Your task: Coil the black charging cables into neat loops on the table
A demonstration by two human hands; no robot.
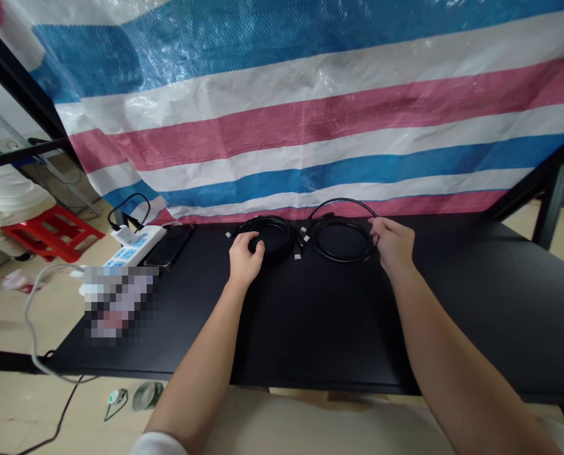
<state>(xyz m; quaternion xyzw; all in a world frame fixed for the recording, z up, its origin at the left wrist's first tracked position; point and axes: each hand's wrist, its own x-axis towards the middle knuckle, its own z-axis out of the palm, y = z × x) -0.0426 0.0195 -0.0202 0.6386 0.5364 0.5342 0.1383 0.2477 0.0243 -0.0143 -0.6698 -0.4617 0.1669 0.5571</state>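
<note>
Two coils of black cable lie side by side on the black table. My left hand (245, 258) is at the left edge of the left coil (288, 230), its fingers bent and the thumb apart from them. My right hand (393, 242) is closed, pinching the black cable of the right coil (343, 259) at its right side. One loop of that cable arches up behind the coil. Pale connector ends (297, 256) show between the coils, and another connector (228, 234) sticks out left of my left hand.
On the table's left are a white power strip (156, 237) with a charger (126, 236) and a black phone (169, 246). A blurred-out object (123, 303) lies nearer. A striped plastic sheet (300, 120) hangs behind the table (310, 328). Left, a person sits on a red stool (57, 230).
</note>
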